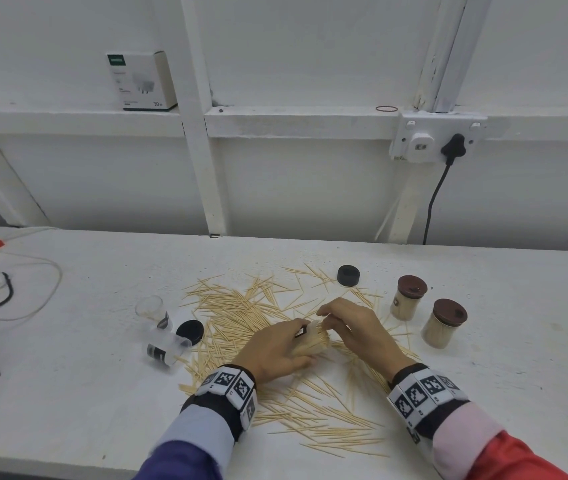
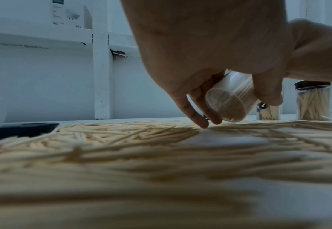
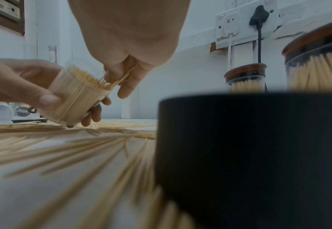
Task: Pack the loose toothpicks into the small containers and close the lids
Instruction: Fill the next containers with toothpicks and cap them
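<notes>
My left hand [image 1: 284, 346] grips a clear small container [image 1: 311, 340] packed with toothpicks, tilted with its mouth towards the right. In the left wrist view the container [image 2: 227, 100] hangs just above the table, its base facing the camera. At its mouth my right hand [image 1: 336, 323] pinches a few toothpicks [image 3: 122, 79], their tips among the packed ones in the container [image 3: 77, 96]. Loose toothpicks [image 1: 241, 310] lie scattered over the white table [image 1: 85, 393], around and under both hands.
Two filled jars with brown lids [image 1: 409, 299] [image 1: 444, 324] stand at the right. One empty container [image 1: 152, 308] stands at the left, another [image 1: 166, 349] lies on its side. Black lids [image 1: 348, 275] [image 1: 189, 332] rest on the table. Cables [image 1: 5, 292] lie far left.
</notes>
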`<control>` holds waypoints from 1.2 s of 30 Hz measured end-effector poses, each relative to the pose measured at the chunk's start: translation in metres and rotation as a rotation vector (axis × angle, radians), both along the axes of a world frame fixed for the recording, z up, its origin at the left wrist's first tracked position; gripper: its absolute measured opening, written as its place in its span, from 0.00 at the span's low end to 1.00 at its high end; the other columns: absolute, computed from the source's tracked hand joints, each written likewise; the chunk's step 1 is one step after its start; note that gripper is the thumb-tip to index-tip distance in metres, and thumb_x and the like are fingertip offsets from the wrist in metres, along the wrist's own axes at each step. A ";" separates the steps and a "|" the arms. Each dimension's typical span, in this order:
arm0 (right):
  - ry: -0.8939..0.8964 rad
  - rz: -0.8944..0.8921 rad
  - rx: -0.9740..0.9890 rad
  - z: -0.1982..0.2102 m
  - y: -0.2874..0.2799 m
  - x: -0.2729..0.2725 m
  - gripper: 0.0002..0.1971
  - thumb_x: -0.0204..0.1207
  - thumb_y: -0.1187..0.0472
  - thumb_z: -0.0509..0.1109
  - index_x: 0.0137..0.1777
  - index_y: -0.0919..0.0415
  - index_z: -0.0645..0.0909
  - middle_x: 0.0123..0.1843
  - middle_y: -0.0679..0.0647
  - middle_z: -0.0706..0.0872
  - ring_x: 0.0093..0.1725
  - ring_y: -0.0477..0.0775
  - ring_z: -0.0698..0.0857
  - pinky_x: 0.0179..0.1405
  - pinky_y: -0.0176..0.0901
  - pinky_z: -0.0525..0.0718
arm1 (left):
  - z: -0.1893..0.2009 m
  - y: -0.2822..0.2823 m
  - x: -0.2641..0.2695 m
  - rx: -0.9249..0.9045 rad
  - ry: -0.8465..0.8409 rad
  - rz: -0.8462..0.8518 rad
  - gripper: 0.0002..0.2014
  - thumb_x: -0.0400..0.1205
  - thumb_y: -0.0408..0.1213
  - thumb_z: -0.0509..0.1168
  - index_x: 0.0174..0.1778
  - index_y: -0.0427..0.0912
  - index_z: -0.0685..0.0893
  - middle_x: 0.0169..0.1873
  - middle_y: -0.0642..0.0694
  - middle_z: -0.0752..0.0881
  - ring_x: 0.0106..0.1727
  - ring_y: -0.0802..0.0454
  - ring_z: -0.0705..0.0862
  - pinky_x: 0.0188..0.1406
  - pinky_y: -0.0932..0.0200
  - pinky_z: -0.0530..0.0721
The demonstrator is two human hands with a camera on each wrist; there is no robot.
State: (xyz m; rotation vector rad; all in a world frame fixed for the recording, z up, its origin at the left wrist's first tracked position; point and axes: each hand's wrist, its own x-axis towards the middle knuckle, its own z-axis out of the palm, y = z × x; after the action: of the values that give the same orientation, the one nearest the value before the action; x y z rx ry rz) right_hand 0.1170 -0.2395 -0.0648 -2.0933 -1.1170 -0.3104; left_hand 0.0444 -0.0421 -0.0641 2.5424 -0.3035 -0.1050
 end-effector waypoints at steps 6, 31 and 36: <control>0.113 0.064 -0.118 0.001 0.001 -0.004 0.27 0.75 0.77 0.61 0.70 0.55 0.76 0.62 0.49 0.83 0.57 0.45 0.86 0.55 0.38 0.85 | 0.002 -0.001 0.000 0.006 -0.002 -0.006 0.28 0.76 0.58 0.69 0.69 0.51 0.74 0.56 0.56 0.83 0.53 0.57 0.82 0.53 0.51 0.82; 0.386 0.005 -0.318 0.014 0.006 -0.017 0.33 0.82 0.34 0.55 0.83 0.30 0.42 0.82 0.28 0.52 0.78 0.28 0.55 0.73 0.27 0.57 | 0.014 -0.001 -0.006 -0.054 -0.115 0.276 0.33 0.78 0.63 0.64 0.75 0.51 0.69 0.62 0.57 0.82 0.61 0.56 0.82 0.57 0.57 0.81; 0.302 0.006 -0.325 0.011 0.001 -0.012 0.28 0.87 0.44 0.52 0.83 0.30 0.44 0.84 0.33 0.56 0.81 0.32 0.55 0.76 0.36 0.62 | 0.013 0.000 -0.005 -0.025 -0.120 0.301 0.31 0.80 0.59 0.64 0.76 0.51 0.67 0.64 0.57 0.80 0.62 0.56 0.81 0.58 0.55 0.81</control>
State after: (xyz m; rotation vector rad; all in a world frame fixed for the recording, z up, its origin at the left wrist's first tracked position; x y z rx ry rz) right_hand 0.1052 -0.2389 -0.0541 -2.3192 -1.0427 0.2008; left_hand 0.0393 -0.0419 -0.0510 2.5417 0.0346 0.1660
